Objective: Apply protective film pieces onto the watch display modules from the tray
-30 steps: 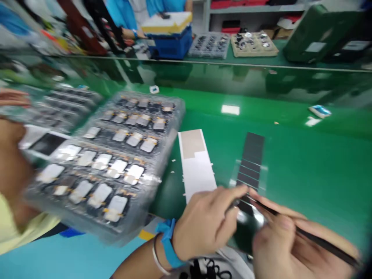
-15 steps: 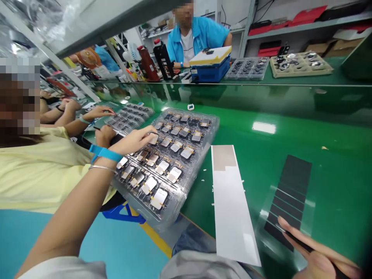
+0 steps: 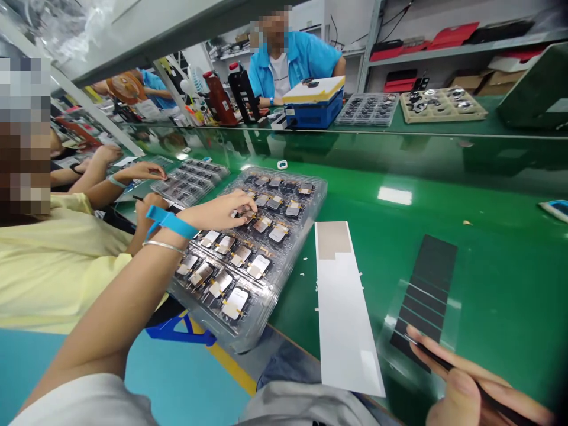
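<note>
My left hand (image 3: 226,211), a blue strap and a thin bangle at its wrist, reaches over a clear plastic tray (image 3: 290,242). Its fingers are bent and apart, right at one of the small silver-faced modules (image 3: 278,232) lying in rows there; whether they touch it I cannot tell. In my right hand (image 3: 459,393) are black tweezers (image 3: 444,361), their metal tip pointing at a dark strip (image 3: 432,263) cut into sections on clear film (image 3: 450,319). Between the hands lies a long white backing sheet (image 3: 344,319) with a beige patch (image 3: 333,241) at its far end.
A co-worker in yellow (image 3: 84,260) sits close on my left, hands at another clear tray (image 3: 208,168). Across the green bench (image 3: 355,207), a person in blue (image 3: 306,56) sits behind a blue box (image 3: 317,112). Small white scraps lie beside the sheet.
My left hand has shifted rightward across the tray, from one module toward its neighbour. My right hand keeps the tweezers at the dark strip. The whole view has shifted slightly.
</note>
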A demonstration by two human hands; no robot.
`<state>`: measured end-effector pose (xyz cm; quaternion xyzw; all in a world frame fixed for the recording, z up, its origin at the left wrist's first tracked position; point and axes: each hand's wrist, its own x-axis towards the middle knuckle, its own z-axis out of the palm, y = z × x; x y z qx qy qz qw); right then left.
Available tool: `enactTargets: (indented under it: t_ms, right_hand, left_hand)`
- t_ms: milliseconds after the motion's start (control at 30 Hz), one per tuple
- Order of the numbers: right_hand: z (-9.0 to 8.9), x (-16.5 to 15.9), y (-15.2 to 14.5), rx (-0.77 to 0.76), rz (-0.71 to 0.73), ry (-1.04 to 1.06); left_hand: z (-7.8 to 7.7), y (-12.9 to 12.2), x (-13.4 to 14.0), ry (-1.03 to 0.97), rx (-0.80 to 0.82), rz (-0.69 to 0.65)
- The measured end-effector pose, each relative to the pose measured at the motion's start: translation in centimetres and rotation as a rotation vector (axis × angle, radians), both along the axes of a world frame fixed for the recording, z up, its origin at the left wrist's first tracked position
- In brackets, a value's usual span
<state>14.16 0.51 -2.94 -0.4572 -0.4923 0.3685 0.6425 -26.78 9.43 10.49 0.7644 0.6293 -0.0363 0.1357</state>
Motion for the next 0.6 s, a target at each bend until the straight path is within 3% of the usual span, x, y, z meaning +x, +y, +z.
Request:
enactTargets:
  t_ms: [167, 367, 500, 600]
  right_hand:
    - [0.3, -0.1, -0.2, -0.042, 0.020, -0.039]
    - [0.0, -0.6, 0.4, 0.029, 0.046, -0.020]
    - [1.1, -1.9, 0.0, 0.072, -0.182, -0.011]
    - [2.3, -1.7, -0.2, 0.056, -0.344, -0.004]
  left_hand:
    - [0.9, 0.9, 0.5, -0.016, -0.089, -0.061]
    - [2.9, 0.7, 0.6, 0.019, -0.115, 0.010]
    - [4.4, -2.6, 2.7, 0.010, -0.037, 0.091]
    - [3.6, -7.0, 7.7, -0.173, 0.205, -0.021]
